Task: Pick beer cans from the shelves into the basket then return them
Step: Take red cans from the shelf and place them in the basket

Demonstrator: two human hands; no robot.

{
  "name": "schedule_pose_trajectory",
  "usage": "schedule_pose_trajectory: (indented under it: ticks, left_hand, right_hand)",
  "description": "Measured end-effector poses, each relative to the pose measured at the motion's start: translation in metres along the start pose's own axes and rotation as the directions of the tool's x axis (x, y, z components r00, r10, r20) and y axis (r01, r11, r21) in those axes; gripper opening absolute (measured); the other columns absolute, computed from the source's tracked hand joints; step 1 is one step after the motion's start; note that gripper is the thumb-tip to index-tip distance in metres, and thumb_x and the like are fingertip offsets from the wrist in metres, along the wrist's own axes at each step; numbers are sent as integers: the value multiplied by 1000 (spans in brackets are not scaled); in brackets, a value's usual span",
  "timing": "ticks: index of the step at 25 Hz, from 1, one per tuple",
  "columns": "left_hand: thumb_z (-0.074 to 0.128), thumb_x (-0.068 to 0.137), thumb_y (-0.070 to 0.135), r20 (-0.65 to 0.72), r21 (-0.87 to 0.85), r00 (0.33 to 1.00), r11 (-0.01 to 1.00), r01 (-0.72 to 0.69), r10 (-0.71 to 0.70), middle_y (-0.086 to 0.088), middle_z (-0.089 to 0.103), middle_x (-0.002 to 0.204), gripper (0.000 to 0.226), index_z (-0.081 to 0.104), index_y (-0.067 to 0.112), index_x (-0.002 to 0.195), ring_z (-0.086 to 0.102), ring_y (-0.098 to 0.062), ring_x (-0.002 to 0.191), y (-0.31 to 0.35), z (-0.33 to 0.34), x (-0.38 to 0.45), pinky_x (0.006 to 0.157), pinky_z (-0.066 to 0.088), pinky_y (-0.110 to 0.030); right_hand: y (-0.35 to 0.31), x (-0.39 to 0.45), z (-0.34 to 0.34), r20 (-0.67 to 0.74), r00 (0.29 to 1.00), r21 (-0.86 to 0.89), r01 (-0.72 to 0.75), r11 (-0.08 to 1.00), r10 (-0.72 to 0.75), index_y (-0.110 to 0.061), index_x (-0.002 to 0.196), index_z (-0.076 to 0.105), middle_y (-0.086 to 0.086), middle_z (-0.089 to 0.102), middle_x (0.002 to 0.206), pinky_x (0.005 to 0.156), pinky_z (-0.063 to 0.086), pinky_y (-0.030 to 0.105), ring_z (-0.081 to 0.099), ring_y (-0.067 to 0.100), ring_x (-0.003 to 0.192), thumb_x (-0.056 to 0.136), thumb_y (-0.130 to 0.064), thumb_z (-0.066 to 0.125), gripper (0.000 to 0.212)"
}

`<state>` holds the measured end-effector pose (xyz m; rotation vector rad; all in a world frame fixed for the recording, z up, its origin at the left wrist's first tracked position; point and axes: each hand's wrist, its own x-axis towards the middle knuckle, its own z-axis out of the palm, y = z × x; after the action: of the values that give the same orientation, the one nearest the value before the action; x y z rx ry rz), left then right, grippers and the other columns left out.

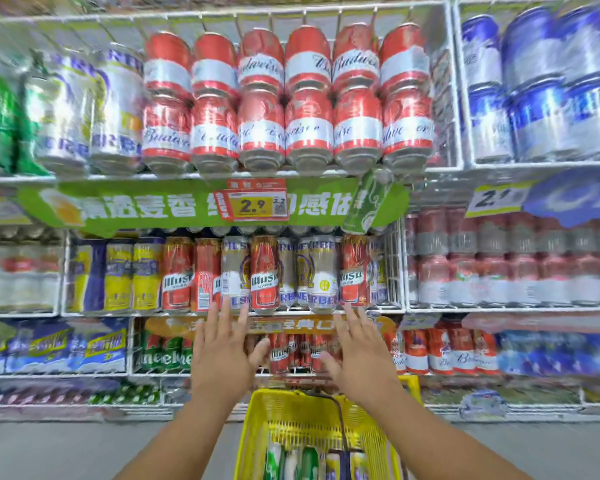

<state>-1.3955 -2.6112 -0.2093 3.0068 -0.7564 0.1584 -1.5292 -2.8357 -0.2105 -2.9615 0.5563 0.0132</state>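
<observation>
both hands are up in front of the middle shelf (222,311) and neither one has a can. the left hand (222,355) has its fingers spread and straight, tips at the shelf lip just under a silver pils can (235,271); it looks to be touching or nearly so, too blurred to call. the right hand (359,355) mirrors it at three o'clock, fingers fanned out, tips just below a red wusu can (352,271). nothing gripped on either side.

down at six o'clock sits the yellow basket (274,410), and it already has cans in it (291,459): green, white and yellow tops showing at the very bottom edge, standing close together. so the picking leg is at least partly done. whether this reach is for one more can or comes just after putting one back, i can't say from here. going by the load in the basket, most or all of the returning looks still ahead.

the shelf cans themselves: tall slim ones, red wusu mixed with silver-and-purple, standing upright and packed tight, touching their neighbours behind a low wire rail. up at twelve o'clock, stubbier red budweiser cans (286,98) stacked two high. smooth, shiny metal, likely slippery, and tightly packed, so lifting one cleanly needs care.
</observation>
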Motion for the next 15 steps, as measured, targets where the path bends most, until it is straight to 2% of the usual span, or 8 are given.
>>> schedule_pose_trajectory:
  ticks: [4,7,11,15]
  left_hand:
    - [2,89,80,-54,-26,999,1000,-4,3,-7,-9,168,90,11,28,162,-6,-30,156,-4,-38,15,126,5,-51]
    - [0,88,79,-33,-24,999,1000,7,-8,-7,-15,168,89,1,29,162,-13,-28,156,-10,-55,27,127,2,-49]
    - [8,92,78,3,-41,1000,999,6,-6,-6,-17,168,86,-5,30,162,-14,-27,156,-15,-62,39,127,2,-47]
    - [7,91,78,49,-67,999,998,13,-10,-7,-17,168,88,-7,28,161,-13,-27,156,-23,-60,44,127,2,-47]
  right_hand:
    - [1,9,-35,-10,999,-5,-36,999,36,-21,161,-9,4,-15,168,127,1,45,-16,27,155,99,-69,21,83]
    - [-2,18,-54,-26,999,-3,-44,999,44,-18,162,-4,6,-10,170,127,4,45,-12,27,156,99,-69,23,85]
    - [-9,28,-68,-7,996,19,-87,996,87,-19,162,-6,5,-11,169,127,8,45,-10,26,156,98,-69,23,85]
    - [-11,37,-73,-16,992,22,-124,992,125,-18,162,-4,5,-8,170,127,7,43,-7,25,156,97,-71,23,88]
